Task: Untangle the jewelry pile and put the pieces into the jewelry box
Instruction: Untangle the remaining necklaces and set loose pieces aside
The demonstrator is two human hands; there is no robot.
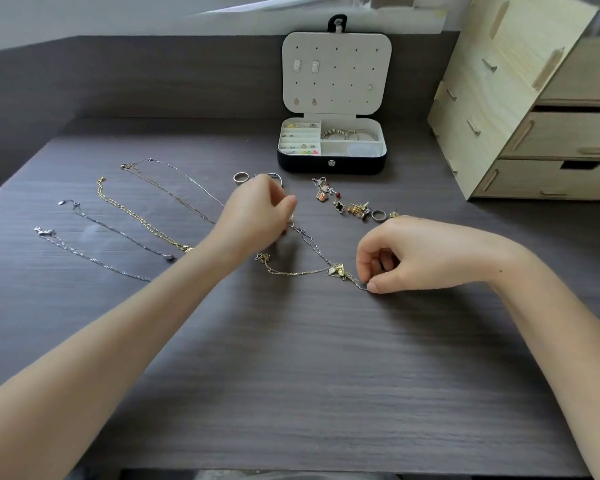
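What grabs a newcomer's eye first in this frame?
The left hand and right hand each pinch a thin silver chain stretched between them at centre frame, with a gold chain snagged on it near the right hand. To their left, several necklaces lie in parallel rows. At the back, the jewelry box stands open.

Both bare forearms reach in from the lower edge, the left from 7 o'clock and the right from 4 o'clock. The left hand lies knuckles-up just above centre, fingers curled, its grip pinched on a thin chain. The right hand sits at 4 o'clock of it, fingers curled under, thumb and forefinger pinching the chain low down.
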